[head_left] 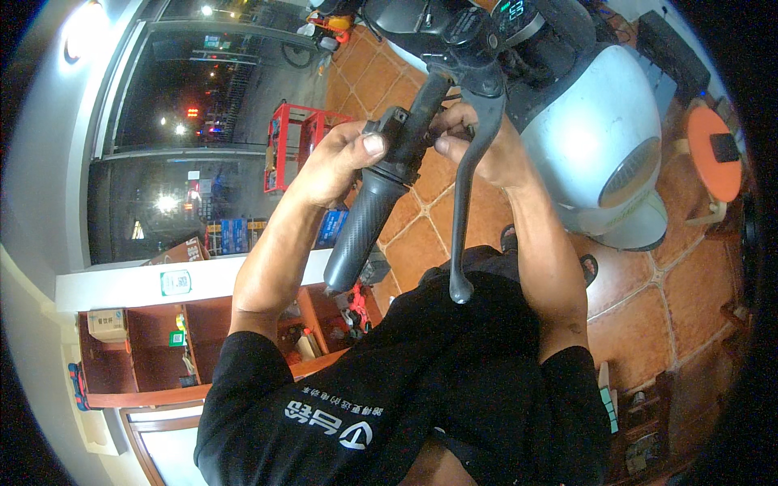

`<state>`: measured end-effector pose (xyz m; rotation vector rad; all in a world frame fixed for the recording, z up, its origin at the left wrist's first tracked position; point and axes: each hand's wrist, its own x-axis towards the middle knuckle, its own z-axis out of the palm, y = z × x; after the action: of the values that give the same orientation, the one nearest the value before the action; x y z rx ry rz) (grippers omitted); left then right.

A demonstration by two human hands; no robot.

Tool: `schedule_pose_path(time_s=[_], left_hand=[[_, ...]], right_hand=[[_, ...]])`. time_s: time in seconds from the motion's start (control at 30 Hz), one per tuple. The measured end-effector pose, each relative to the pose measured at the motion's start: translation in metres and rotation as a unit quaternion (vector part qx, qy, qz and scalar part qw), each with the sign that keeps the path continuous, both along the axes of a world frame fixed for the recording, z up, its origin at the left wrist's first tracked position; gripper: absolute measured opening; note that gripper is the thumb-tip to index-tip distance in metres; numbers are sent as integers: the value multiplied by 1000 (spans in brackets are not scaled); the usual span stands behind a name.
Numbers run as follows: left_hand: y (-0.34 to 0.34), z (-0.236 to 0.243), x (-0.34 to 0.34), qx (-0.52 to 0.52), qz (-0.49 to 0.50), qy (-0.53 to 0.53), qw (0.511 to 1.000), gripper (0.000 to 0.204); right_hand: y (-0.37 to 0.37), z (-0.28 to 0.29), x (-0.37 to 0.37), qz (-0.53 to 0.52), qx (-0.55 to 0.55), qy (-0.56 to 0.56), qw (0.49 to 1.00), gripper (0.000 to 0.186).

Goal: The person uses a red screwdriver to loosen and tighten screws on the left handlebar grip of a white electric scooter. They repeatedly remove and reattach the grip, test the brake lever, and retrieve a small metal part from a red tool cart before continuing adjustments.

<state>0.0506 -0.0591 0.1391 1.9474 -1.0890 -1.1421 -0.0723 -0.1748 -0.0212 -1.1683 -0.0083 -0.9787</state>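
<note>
A black handlebar grip [362,227] with a textured sleeve slants down toward me. Above it sits a black switch housing [395,134] on the bar. My left hand [339,162] is closed round the housing's left side, its thumb on the edge and its other fingers hidden behind. On the other side, my right hand [480,147] has its thumb and fingers bent together near the housing; what they pinch, if anything, is too small to make out. A black brake lever [463,202] runs down in front of the right hand, with its round tip near my shirt.
The scooter's pale front body [600,121] and lit display [519,18] fill the upper right. An orange round stool [713,151] stands at far right. Leftward are a red cart [284,146], windows and a wooden shelf [154,344]. Tiled floor [421,211] lies below.
</note>
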Motion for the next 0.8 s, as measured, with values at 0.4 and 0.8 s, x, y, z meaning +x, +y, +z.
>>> schedule_pose_path(time_s=[0.4,0.8], left_hand=[[-3,4,-4,5,-7,0,1000,77],[0,-1,-5,-17,22,36,999,66]], right_hand=[[4,3,8,119,164,-54,978,13],[28,-3,11,112,214,-88,966,11]])
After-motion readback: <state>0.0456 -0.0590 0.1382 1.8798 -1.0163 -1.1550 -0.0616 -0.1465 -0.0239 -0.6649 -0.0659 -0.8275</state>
